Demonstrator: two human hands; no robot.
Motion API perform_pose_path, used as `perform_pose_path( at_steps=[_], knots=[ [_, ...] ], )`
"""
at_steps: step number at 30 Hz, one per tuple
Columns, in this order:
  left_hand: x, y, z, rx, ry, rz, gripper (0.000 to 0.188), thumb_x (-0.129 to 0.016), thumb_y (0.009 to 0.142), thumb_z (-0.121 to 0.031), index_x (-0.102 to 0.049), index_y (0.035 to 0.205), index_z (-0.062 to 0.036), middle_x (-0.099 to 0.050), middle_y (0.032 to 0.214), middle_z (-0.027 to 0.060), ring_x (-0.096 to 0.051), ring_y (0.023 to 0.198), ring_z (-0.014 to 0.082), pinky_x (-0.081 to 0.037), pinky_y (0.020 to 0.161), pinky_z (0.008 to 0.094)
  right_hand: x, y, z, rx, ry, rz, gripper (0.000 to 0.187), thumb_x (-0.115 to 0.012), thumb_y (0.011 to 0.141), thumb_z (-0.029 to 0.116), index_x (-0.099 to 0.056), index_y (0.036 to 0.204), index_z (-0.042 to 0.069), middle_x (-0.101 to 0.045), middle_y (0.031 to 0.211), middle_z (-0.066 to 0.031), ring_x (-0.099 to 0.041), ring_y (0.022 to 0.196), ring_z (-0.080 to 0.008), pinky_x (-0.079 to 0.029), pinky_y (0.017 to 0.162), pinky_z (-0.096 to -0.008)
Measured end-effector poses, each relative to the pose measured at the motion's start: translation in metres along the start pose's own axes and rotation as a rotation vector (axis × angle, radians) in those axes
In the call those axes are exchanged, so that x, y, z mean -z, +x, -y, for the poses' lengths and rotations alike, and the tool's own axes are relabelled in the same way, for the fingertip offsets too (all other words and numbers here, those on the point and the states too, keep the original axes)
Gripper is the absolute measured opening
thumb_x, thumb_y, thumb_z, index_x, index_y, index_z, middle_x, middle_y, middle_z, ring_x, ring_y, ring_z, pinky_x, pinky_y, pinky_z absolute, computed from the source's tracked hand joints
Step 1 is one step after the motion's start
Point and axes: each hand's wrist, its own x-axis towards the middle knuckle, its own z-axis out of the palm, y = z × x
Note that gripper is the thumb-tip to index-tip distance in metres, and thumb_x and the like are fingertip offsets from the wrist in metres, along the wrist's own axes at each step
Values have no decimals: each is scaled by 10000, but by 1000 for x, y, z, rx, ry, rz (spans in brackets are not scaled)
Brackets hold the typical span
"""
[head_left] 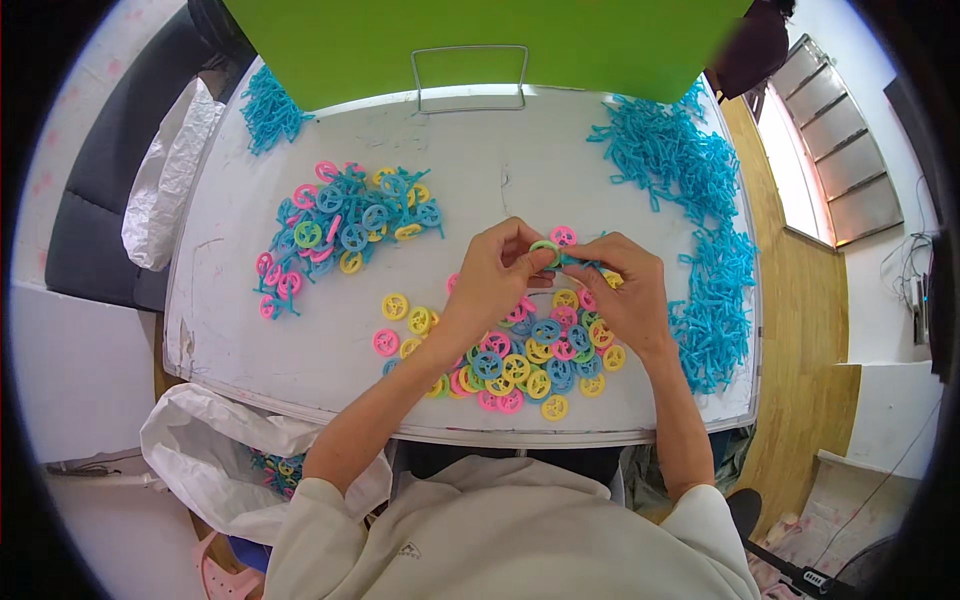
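Left hand (497,272) pinches a green wheel (546,244) while the right hand (630,285) pinches a blue stem (591,265).

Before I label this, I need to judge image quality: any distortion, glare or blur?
In the head view, edges of the table curve, the corners go black, the bright opening at right is washed out, an upper-right patch looks smeared, and the green wheel is small but discernible.

On the surface (270,345), loose wheels (516,368) lie near, mid-width; a mixed heap (353,237) of wheels and sticks lies farther left. Sticks (712,335) line the right side. Behind stands a panel (600,50); near left, a sack (185,470).
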Motion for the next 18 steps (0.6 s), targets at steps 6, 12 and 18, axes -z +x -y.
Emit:
perform_pose_path(
  at_steps=[6, 12, 18],
  knots=[
    [-5, -7, -8, -253, -8, 4, 252, -554, 934, -86, -585, 1160, 21, -635, 992, 102, -639, 898, 148, -557, 812, 266, -9, 2, 4, -294, 358, -113, 267, -622, 834, -61, -632, 1095, -6, -636, 1002, -69, -603, 785, -97, -509, 682, -221],
    [-3, -10, -11, -180, -61, -80, 203, -573, 908, -47, -642, 1085, 24, -666, 969, 98, -651, 844, 137, -564, 753, 252, -11, 0, 5, -214, 326, -79, 316, -640, 818, -71, -637, 1128, -5, -644, 1026, -57, -576, 761, -58, -487, 678, -192],
    [-6, -15, -8, -219, 44, -147, 204, -579, 906, -51, -649, 1083, 21, -684, 912, 92, -660, 800, 130, -548, 715, 234, -11, -1, 8, -349, 187, -89, 298, -686, 806, -11, -662, 1103, -10, -670, 871, -31, -577, 747, -36, -456, 625, -169]
  ],
)
